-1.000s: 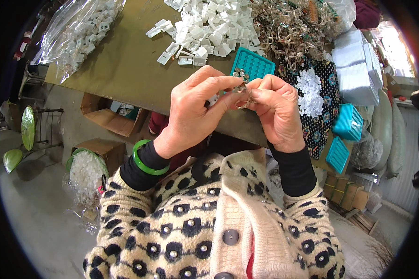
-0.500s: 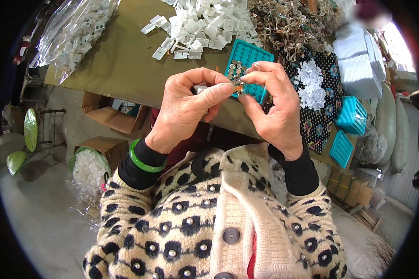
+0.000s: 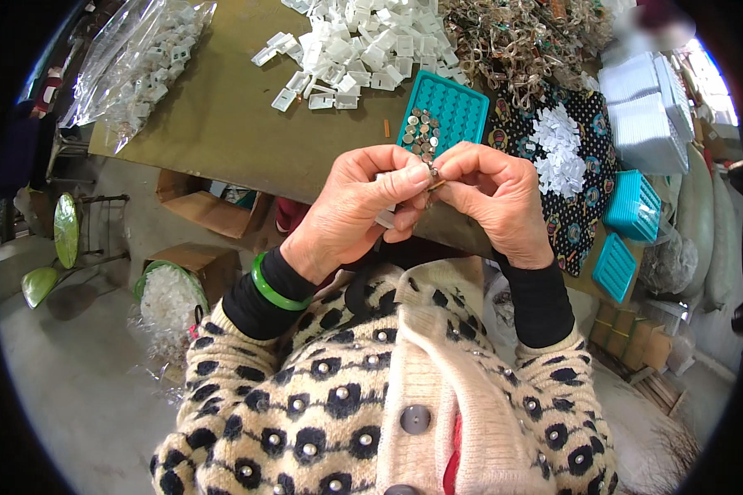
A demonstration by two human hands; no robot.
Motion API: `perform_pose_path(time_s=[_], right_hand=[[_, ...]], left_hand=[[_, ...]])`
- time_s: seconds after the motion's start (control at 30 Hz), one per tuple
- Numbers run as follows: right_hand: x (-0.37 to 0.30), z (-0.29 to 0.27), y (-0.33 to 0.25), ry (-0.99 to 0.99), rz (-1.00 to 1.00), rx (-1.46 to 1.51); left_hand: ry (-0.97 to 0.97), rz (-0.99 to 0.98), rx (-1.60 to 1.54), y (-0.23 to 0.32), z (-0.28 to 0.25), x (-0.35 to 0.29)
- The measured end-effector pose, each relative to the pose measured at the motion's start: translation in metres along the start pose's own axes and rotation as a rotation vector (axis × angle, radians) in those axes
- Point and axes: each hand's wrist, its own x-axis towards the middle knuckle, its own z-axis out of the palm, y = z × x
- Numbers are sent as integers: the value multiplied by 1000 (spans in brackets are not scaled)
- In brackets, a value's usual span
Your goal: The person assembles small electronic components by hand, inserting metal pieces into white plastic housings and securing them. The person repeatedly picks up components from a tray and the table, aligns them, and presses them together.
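My left hand (image 3: 359, 196) and my right hand (image 3: 499, 196) meet in front of the near edge of a teal tray (image 3: 458, 107). Both are closed, thumb and forefinger pinching a small part with a thin orange strip (image 3: 437, 185). Its exact kind is too small to make out. A bit of whitish plastic piece (image 3: 385, 218) shows under the curled fingers of my left hand. Just beyond my fingertips, several round silver button cells (image 3: 421, 124) lie in the tray's left half. Left of the tray, a short orange strip (image 3: 386, 128) lies on the table.
Small white plastic cases (image 3: 380, 49) are heaped at the back, with a tangle of clear-and-brown wiry parts (image 3: 528, 45) to their right. White slips (image 3: 560, 148) lie on a dotted cloth (image 3: 553, 227). Stacked teal trays (image 3: 633, 202) stand at right; a filled plastic bag (image 3: 149, 66) lies far left.
My hands have come closer together and slightly toward me. My right fingers, spread over the tray before, are now pinched against the small part at my left fingertips.
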Motion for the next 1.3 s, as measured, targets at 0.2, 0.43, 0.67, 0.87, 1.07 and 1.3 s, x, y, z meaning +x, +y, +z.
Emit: perform_pose_path(time_s=[0.2, 0.43, 0.67, 0.87, 1.07, 1.3], right_hand=[[-4, -1, 2, -16, 144, 300], [-7, 14, -7, 37, 117, 229], [-13, 39, -16, 87, -219, -359], [-17, 36, -13, 103, 9, 133], [-15, 39, -10, 104, 94, 199], [-12, 45, -13, 105, 160, 172]], left_hand=[[-112, -66, -131, -3, 1, -1], [-115, -57, -281, -6, -3, -9], [57, 12, -12, 28, 3, -24], [512, 883, 655, 145, -31, -39], [794, 1004, 1816, 281, -94, -21], [650, 1301, 1885, 232, -88, -11]])
